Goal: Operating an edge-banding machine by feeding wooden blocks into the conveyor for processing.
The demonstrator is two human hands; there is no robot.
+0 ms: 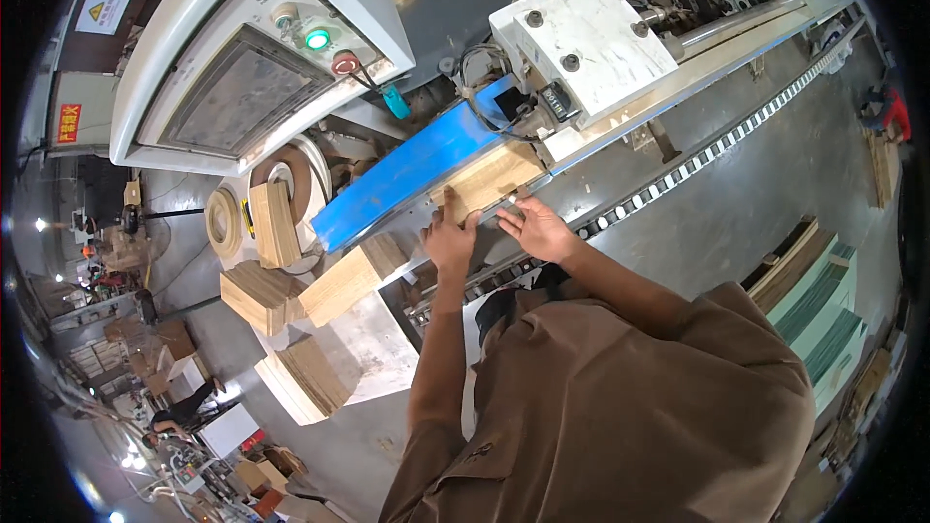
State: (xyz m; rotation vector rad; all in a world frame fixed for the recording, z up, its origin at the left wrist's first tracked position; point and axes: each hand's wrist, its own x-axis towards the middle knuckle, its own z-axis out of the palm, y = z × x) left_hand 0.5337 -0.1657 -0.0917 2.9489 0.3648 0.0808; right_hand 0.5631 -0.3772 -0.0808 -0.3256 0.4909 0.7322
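A light wooden board (496, 177) lies on the feed bed of a machine, against a long blue guard (412, 174). My left hand (451, 239) rests at the board's near left end, index finger stretched onto its top and thumb by its front edge. Close to the front edge of the bed is my right hand (541, 230), its fingers apart and their tips by a small pale spot I cannot make out. No grip on anything shows in either hand. The board's far end reaches up to a white machine head (586, 48).
Stacks of wooden boards (354, 279) stand on a white table (373, 358) at the left. Behind them are rolls of edge banding (224, 221) and a control cabinet (262, 68) with a lit green button. A roller rail (678, 172) runs along the right; more panels (814, 300) are stacked beyond.
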